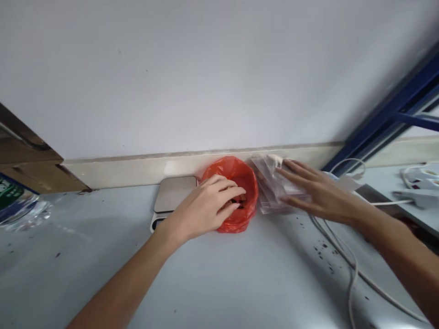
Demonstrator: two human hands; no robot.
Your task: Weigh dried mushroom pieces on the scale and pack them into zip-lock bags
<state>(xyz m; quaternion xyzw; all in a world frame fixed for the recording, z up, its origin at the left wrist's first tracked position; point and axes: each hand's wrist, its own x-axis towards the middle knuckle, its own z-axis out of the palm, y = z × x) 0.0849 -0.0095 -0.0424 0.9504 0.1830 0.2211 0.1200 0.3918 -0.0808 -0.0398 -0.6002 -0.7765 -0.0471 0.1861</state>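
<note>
My left hand (209, 203) hovers over the mouth of a small container lined with a red plastic bag (245, 176). Its fingers are slightly curved and apart, with nothing visible in them. Some brownish pieces (240, 199) show inside the bag, partly hidden by that hand. On the right, my right hand (310, 185) is spread over a stack of clear plastic bags (269, 187), its fingertips on or just above them. A small digital scale (174, 194) with a metal top stands left of the red bag, partly covered by my left wrist.
Behind everything rises a pale wall (206, 82). White cables (356, 269) run over the grey table (219, 283) at right, near a blue metal frame (370, 114). A plastic bottle (20, 205) and a wooden drawer unit (30, 169) are at left. Dark specks dot the tabletop.
</note>
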